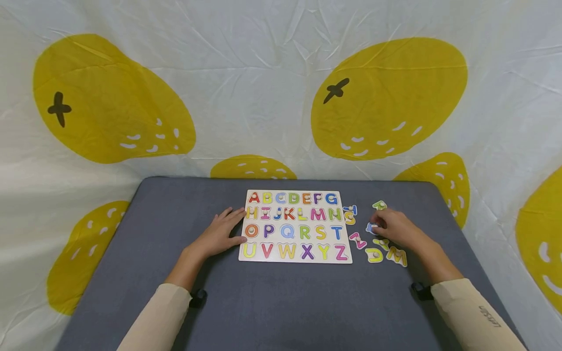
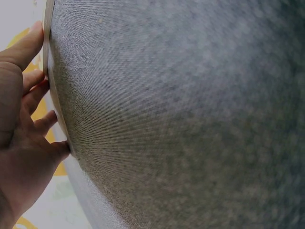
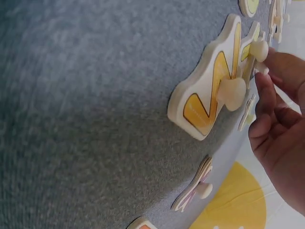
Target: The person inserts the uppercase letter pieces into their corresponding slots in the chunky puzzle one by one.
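A wooden alphabet puzzle board (image 1: 295, 261) lies on the table, with knobbed letters in its top rows and in the O and P places. My left hand (image 1: 218, 235) rests at the board's left edge, fingers spread and fingertips touching the rim. On the right, my right hand (image 1: 398, 229) pinches a blue letter piece (image 1: 370, 228), probably the Q, by its knob. The fingers hide part of that piece. Just beyond them lies a green R piece (image 1: 379, 205). Nearer to me are the orange W piece (image 3: 202, 112) and the yellow-green Y piece (image 1: 381, 243).
A yellow U piece (image 1: 374, 255) and a pink Z piece (image 1: 358, 240) lie between the board and my right hand. The T piece (image 1: 352, 209) and S piece (image 1: 350, 219) sit against the board's right edge. A purple piece (image 3: 193, 188) shows in the right wrist view.
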A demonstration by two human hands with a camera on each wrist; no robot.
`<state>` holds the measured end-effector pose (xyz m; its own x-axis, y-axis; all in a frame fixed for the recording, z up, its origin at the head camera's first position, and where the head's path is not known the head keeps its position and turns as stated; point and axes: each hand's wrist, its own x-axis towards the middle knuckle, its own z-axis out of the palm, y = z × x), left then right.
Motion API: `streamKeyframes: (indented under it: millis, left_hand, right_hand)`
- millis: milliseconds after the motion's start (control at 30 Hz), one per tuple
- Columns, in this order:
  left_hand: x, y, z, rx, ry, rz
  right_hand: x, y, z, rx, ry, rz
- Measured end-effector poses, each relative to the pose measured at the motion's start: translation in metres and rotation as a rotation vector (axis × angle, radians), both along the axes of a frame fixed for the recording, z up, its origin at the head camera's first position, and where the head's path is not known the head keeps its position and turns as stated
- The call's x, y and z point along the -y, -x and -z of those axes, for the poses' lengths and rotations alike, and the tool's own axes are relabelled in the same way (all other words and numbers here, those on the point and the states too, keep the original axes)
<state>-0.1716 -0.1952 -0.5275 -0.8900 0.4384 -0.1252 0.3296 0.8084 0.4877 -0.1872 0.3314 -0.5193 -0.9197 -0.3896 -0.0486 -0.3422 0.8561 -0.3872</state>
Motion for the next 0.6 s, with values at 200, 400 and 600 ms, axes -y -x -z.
streamKeyframes:
  millis: [200,400,600]
  left_hand:
    - [0.000,0.001,0.002,-0.002,0.002,-0.001]
    - [0.000,0.002,0.002,-0.002,0.000,-0.001]
    - [0.000,0.001,0.003,-0.002,0.005,0.000]
  right_hand:
    - [0.002,0.000,-0.001,0.019,-0.007,0.057]
    - [0.009,0.000,-0.004,-0.010,-0.019,0.052]
    - [0.030,0.000,-0.013,-0.005,0.014,0.024]
